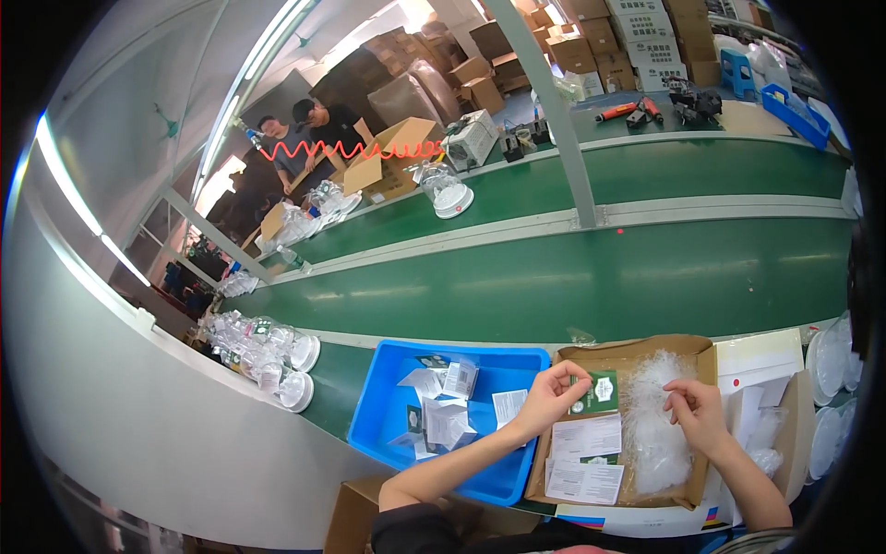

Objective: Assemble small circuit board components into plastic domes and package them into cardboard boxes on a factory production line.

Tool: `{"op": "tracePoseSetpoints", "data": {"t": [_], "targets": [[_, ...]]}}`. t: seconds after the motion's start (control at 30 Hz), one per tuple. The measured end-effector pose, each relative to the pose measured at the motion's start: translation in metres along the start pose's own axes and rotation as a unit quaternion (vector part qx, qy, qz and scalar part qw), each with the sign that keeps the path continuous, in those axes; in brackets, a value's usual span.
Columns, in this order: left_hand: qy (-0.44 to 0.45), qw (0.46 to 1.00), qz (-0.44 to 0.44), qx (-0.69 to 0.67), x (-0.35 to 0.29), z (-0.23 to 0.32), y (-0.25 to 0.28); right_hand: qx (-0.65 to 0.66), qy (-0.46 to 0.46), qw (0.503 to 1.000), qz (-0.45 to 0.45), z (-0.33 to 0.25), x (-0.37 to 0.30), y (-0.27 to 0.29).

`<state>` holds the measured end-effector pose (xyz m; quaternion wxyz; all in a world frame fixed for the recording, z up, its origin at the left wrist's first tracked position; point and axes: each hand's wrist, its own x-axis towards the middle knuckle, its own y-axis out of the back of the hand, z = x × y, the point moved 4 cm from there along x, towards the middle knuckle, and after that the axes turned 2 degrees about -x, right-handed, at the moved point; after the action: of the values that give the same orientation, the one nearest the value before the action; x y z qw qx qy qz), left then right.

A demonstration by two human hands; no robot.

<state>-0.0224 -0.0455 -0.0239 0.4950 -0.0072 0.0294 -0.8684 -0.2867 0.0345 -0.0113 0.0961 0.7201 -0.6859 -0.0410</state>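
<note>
My left hand is closed in a pinch at the upper left corner of a green printed card. Below that card, white printed slips lie along the left side of a shallow cardboard tray. A heap of clear, thin plastic strands fills the tray's middle and right. Over the right edge of this heap is my right hand, its fingers curled and thumb pressed in; anything between them is too small to make out.
Left of the tray, a blue bin holds folded leaflets. Clear plastic containers with white bases stand at the far left, more at the right edge. A green conveyor runs behind; two people work beyond an open carton.
</note>
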Motion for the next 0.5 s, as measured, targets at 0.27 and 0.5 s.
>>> {"op": "tracePoseSetpoints", "data": {"t": [0.27, 0.5], "targets": [[0.001, 1.0, -0.016, -0.009, -0.005, 0.015, -0.02, 0.021, -0.002, 0.999, 0.027, 0.0, 0.004, 0.002], [-0.029, 0.988, -0.087, 0.126, -0.012, 0.043, -0.061, -0.063, 0.107, 0.988, 0.09, -0.017, 0.005, 0.006]]}}
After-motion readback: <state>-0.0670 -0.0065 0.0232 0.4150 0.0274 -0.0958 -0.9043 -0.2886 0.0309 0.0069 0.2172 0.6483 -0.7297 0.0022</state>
